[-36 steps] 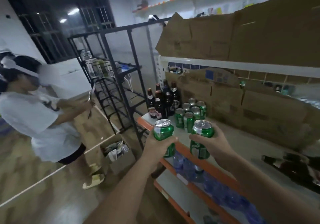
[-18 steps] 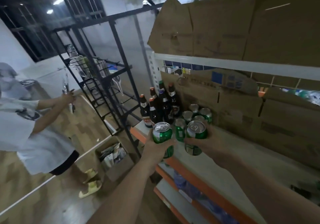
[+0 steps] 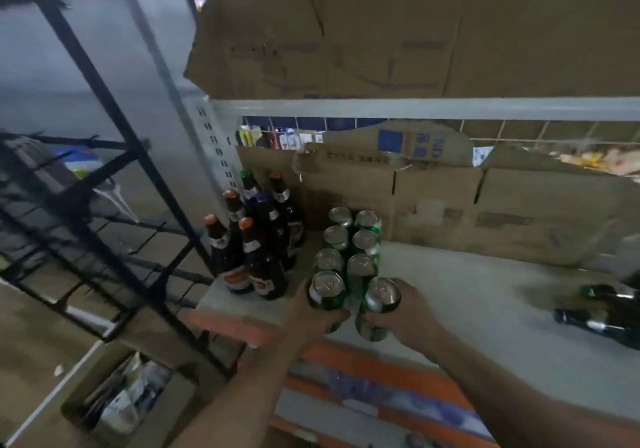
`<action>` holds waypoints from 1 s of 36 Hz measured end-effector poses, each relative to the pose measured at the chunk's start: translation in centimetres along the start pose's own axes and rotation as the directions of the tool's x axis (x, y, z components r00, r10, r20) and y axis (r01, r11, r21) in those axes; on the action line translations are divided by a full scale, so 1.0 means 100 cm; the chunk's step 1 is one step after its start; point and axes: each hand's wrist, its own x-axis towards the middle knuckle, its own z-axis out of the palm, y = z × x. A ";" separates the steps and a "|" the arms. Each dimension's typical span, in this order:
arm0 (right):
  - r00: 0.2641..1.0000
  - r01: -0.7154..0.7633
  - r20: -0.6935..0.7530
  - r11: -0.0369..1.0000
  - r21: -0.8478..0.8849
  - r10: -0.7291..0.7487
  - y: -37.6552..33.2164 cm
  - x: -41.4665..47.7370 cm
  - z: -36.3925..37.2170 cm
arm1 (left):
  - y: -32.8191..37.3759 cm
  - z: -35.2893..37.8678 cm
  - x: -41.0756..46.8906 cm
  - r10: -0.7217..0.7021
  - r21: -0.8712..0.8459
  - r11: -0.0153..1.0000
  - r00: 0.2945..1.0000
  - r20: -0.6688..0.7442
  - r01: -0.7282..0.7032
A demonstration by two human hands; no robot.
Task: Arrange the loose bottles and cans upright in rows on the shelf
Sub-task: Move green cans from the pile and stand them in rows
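My left hand (image 3: 313,312) grips a green can (image 3: 327,295) at the front of the left can row on the grey shelf (image 3: 485,309). My right hand (image 3: 405,316) grips a second green can (image 3: 377,305) at the front of the right row, slightly tilted. Behind them stand several green cans (image 3: 349,239) upright in two rows. Several brown bottles (image 3: 252,239) with orange caps stand upright to the left of the cans. At the right edge, dark bottles (image 3: 609,312) lie on their sides on the shelf.
Cardboard boxes (image 3: 485,205) line the back of the shelf, and more cardboard sits on the shelf above. A black metal rack (image 3: 114,177) stands to the left. On the floor below is an open box of papers (image 3: 124,402). The shelf's front lip (image 3: 363,361) is orange.
Both hands have carried their cans forward and down onto the shelf, to the front of the two can rows. The view has swung right, and the person at the left is out of sight.
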 end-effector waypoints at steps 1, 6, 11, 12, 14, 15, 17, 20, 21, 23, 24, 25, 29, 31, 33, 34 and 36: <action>0.999 -0.006 -0.042 1.000 -0.011 0.006 0.000 0.000 0.008 | -0.003 -0.005 0.005 0.024 0.000 1.000 0.999 0.034 -0.024; 0.979 -0.036 -0.203 0.999 -0.027 0.030 -0.007 -0.005 0.044 | -0.019 -0.019 0.016 0.031 -0.001 1.000 0.988 0.154 -0.031; 0.965 -0.080 -0.252 0.996 -0.028 0.071 -0.015 -0.001 0.065 | -0.038 -0.020 0.026 0.021 0.065 0.997 0.988 0.151 -0.031; 0.963 -0.099 -0.256 0.994 -0.041 0.085 -0.014 0.001 0.068 | -0.039 -0.019 0.028 0.041 0.083 0.995 0.987 0.156 -0.055; 0.961 -0.130 -0.253 0.990 -0.062 0.111 -0.009 0.003 0.072 | -0.038 -0.016 0.030 0.071 0.071 0.994 0.983 0.168 -0.084; 0.961 -0.137 -0.251 0.988 -0.076 0.114 -0.010 0.003 0.073 | -0.037 -0.016 0.030 0.076 0.054 0.995 0.983 0.167 -0.086; 0.965 -0.141 -0.233 0.986 -0.091 0.117 -0.013 0.002 0.072 | -0.037 -0.015 0.032 0.083 0.029 0.996 0.981 0.176 -0.090; 0.972 -0.143 -0.195 0.988 -0.065 0.128 -0.017 0.003 0.069 | -0.036 -0.017 0.033 0.076 0.028 0.996 0.978 0.194 -0.082; 0.975 -0.142 -0.182 0.988 -0.063 0.129 -0.016 0.004 0.069 | -0.036 -0.019 0.034 0.064 0.041 0.996 0.976 0.210 -0.075; 0.975 -0.146 -0.174 0.988 -0.055 0.135 -0.014 0.006 0.068 | -0.035 -0.021 0.036 0.065 0.038 0.996 0.971 0.230 -0.076; 0.977 -0.142 -0.168 0.989 -0.048 0.132 -0.014 0.006 0.068 | -0.035 -0.022 0.036 0.061 0.037 0.997 0.970 0.237 -0.072; 0.979 -0.135 -0.157 0.990 -0.047 0.127 -0.013 0.007 0.067 | -0.030 -0.024 0.034 0.063 0.031 0.997 0.965 0.254 -0.073; 0.979 -0.172 -0.114 0.985 -0.005 0.170 -0.008 0.010 0.065 | -0.026 -0.028 0.035 0.039 0.056 0.997 0.948 0.316 -0.059; 0.976 -0.194 -0.097 0.981 0.005 0.194 -0.004 0.010 0.062 | -0.046 -0.025 0.053 0.042 0.058 0.996 0.933 0.357 -0.067; 0.965 -0.247 -0.086 0.969 0.033 0.249 -0.009 0.003 0.057 | -0.047 -0.031 0.059 0.070 0.049 0.994 0.916 0.394 -0.097; 0.957 -0.277 -0.075 0.960 0.043 0.280 -0.012 0.000 0.053 | -0.030 -0.039 0.051 0.109 0.010 0.992 0.915 0.389 -0.123; 0.953 -0.293 -0.072 0.956 0.013 0.293 -0.016 -0.005 0.040 | 0.005 -0.054 0.035 0.167 -0.056 0.986 0.922 0.349 -0.158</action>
